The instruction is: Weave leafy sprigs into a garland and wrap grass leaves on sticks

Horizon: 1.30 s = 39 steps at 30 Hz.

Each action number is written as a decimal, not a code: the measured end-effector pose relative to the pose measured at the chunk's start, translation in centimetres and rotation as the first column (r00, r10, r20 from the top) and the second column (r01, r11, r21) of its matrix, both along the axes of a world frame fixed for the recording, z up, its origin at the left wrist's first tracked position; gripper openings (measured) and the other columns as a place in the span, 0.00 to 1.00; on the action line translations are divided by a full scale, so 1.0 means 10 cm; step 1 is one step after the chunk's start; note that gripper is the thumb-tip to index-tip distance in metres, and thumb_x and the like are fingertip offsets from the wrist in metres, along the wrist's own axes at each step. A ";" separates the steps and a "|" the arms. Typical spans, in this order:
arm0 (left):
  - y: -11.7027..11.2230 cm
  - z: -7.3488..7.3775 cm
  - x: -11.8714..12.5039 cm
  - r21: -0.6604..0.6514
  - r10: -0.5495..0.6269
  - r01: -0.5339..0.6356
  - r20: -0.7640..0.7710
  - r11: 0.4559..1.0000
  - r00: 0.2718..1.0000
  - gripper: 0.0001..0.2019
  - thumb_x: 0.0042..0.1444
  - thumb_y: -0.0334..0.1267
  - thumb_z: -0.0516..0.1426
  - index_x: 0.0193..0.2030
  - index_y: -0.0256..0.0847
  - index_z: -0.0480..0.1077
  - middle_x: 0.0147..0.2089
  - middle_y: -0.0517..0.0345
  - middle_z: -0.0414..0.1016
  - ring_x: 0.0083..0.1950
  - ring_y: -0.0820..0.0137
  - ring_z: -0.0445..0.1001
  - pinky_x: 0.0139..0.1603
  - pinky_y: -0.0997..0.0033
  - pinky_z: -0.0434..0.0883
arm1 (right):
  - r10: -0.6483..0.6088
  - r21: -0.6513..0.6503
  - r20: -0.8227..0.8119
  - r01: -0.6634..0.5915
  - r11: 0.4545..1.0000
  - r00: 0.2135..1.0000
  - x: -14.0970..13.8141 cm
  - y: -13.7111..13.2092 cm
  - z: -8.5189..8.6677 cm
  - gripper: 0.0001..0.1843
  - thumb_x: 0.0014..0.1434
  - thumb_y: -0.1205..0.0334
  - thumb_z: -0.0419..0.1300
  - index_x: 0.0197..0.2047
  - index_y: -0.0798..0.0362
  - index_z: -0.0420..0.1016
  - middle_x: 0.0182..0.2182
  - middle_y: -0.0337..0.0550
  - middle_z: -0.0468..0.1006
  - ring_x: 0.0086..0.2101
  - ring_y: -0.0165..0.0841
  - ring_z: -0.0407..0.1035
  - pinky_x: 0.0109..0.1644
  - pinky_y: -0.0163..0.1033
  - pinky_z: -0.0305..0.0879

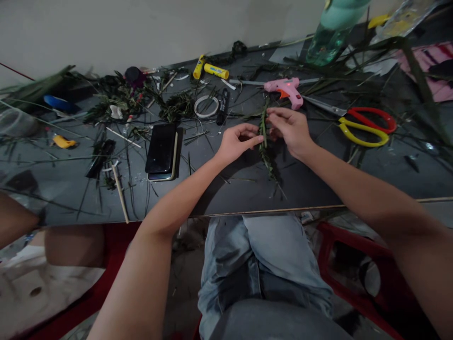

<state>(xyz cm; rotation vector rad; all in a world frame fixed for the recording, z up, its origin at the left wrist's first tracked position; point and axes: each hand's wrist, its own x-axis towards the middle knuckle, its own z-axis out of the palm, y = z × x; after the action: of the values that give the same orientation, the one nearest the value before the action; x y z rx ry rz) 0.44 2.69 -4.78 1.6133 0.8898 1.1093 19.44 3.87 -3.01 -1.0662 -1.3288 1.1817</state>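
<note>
The table's near edge [247,214] runs across just above the person's jeans [258,250], and the lower tip of the green strip [267,158] stops short of it. Between the left forearm and the strip lies a stretch of dark tabletop [226,198] with a few thin scraps; another shows right of the strip, under the right forearm. Room is tighter on the far side: the glue gun [286,89] lies just beyond the right hand [292,131], its nozzle pointing left, and the scissors [348,114] point their blades toward that same hand. The marker [222,106] and tape [207,115] sit beyond the left hand [238,141], with the phones [162,151] stacked left of it (one overhangs the other a little). Another person's arm [16,219] enters at the left edge.

The strip is between the two hands, running from the right fingertips down toward the near edge. The right thumb and forefinger pinch it close to its upper end, the other fingers curled below. The left thumb reaches its left side lower down, forefinger bent above; whether these grip or merely steady it, I cannot tell. Its lower part extends below both hands, leafy and dark.
</note>
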 end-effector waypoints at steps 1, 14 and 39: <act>-0.01 0.01 0.00 0.019 0.032 -0.032 -0.009 0.999 0.999 0.28 0.46 0.64 0.68 0.39 0.39 0.76 0.30 0.57 0.82 0.26 0.75 0.76 0.30 0.72 0.74 | -0.023 -0.029 -0.012 0.022 0.999 1.000 0.00 -0.01 0.03 0.28 0.51 0.36 0.70 0.43 0.51 0.78 0.36 0.42 0.79 0.23 0.25 0.65 0.22 0.33 0.60; -0.08 0.08 0.01 0.122 0.129 -0.121 -0.060 0.985 0.990 0.28 0.43 0.66 0.68 0.33 0.40 0.77 0.28 0.59 0.79 0.28 0.74 0.75 0.32 0.72 0.72 | 0.165 0.051 0.086 -0.169 0.984 0.983 -0.01 -0.07 0.02 0.28 0.46 0.37 0.74 0.40 0.51 0.80 0.33 0.42 0.78 0.26 0.28 0.68 0.22 0.35 0.63; -0.01 0.03 -0.02 0.285 0.194 -0.193 0.022 0.939 0.981 0.22 0.56 0.62 0.63 0.41 0.44 0.81 0.43 0.54 0.84 0.44 0.68 0.81 0.44 0.68 0.75 | 0.278 0.071 0.177 -0.294 0.953 0.944 0.02 -0.09 0.04 0.29 0.43 0.45 0.77 0.44 0.52 0.82 0.38 0.45 0.82 0.35 0.35 0.75 0.27 0.35 0.71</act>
<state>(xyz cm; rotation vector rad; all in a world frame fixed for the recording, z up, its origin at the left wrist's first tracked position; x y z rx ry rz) 0.26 2.59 -4.52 1.7917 0.9409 1.4247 19.67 2.95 -2.56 -0.9380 -1.6987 1.2454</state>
